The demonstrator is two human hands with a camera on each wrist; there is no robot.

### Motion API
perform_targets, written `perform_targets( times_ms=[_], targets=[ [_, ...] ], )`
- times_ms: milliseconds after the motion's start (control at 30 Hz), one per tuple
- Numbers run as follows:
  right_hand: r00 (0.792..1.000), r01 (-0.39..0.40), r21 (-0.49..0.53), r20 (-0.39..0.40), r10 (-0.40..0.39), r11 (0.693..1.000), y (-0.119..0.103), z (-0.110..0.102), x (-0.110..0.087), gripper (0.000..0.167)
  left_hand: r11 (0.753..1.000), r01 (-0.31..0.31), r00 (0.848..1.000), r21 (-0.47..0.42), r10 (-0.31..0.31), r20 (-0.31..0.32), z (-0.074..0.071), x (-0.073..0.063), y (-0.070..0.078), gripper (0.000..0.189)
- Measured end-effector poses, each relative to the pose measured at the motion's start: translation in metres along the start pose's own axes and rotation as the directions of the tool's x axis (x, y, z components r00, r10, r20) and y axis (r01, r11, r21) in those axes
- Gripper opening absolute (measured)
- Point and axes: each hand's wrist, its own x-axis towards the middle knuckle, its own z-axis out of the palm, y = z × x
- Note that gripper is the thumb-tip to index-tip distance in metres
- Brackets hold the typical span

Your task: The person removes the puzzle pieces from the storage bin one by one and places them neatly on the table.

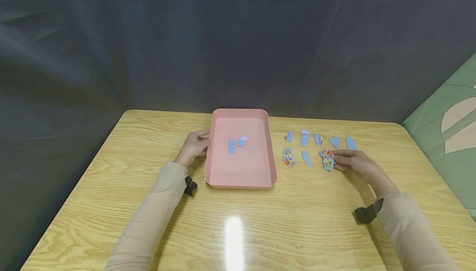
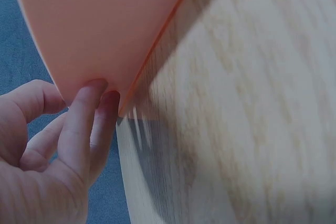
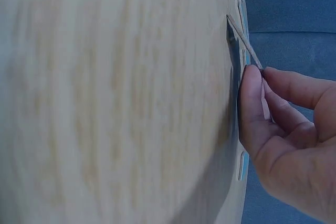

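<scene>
My left hand (image 1: 192,147) is at the left side of a pink tray (image 1: 241,182). In the left wrist view its fingertips (image 2: 94,88) touch the tray's outer wall (image 2: 105,24), and none shows inside the tray. My right hand (image 1: 357,165) pinches a blue puzzle piece with a multicoloured pattern (image 1: 327,160) between thumb and fingers. The right wrist view shows this piece (image 3: 244,41) edge-on, tilted, one end close to the table. Inside the tray lie a narrow blue piece (image 1: 232,146) and a blue-and-lilac piece (image 1: 240,143).
Several puzzle pieces lie in two rows right of the tray, among them a patterned piece (image 1: 288,157), a slim blue piece (image 1: 306,158) and a blue triangular piece (image 1: 335,142). A dark curtain (image 1: 230,48) hangs behind the wooden table (image 1: 290,225).
</scene>
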Motion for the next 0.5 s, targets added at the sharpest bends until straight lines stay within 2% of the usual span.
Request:
perform_targets(
  times_ms=[200, 500],
  targets=[
    [1.0, 0.014, -0.053, 0.003, -0.014, 0.998, -0.0012, -0.0029, -0.0034, 0.061, 1.0, 0.004, 1.0, -0.005, -0.004, 0.002, -0.0001, -0.0008, 0.0004, 0.053],
    [1.0, 0.025, -0.08, 0.02, -0.023, 0.996, -0.0013, -0.0043, -0.0064, 0.061, 1.0, -0.002, 1.0, -0.005, 0.002, 0.002, 0.0004, -0.0013, 0.0006, 0.053]
  ],
)
